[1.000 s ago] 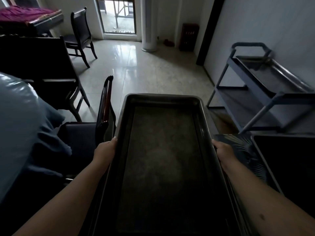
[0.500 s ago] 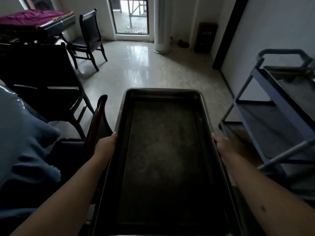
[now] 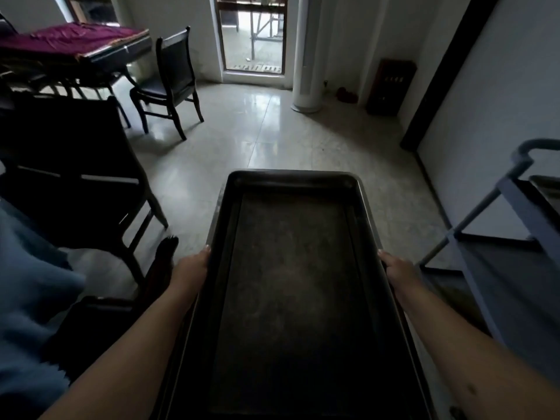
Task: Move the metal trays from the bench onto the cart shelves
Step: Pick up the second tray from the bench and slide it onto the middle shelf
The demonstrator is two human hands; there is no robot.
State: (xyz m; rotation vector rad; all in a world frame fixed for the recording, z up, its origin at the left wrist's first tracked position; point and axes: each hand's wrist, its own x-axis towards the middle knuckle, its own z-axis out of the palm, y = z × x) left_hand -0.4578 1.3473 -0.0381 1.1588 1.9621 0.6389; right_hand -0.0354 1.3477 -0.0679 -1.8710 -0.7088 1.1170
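— Why is the tray [image 3: 291, 286] carried lengthwise, out in front?

— Probably for balance: one hand on each long rim keeps it level and clear of the chair [image 3: 75, 189] on the way to the cart [image 3: 512, 207], which stands to the right, apart from it.

— And the grip?

— The left hand [image 3: 192, 269] and right hand [image 3: 398, 269] both clasp the rims, fingers curled under and mostly hidden. The tray is in the air, not yet on a shelf.

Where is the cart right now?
The cart stands at the right edge of the head view, against the wall, just right of the tray.
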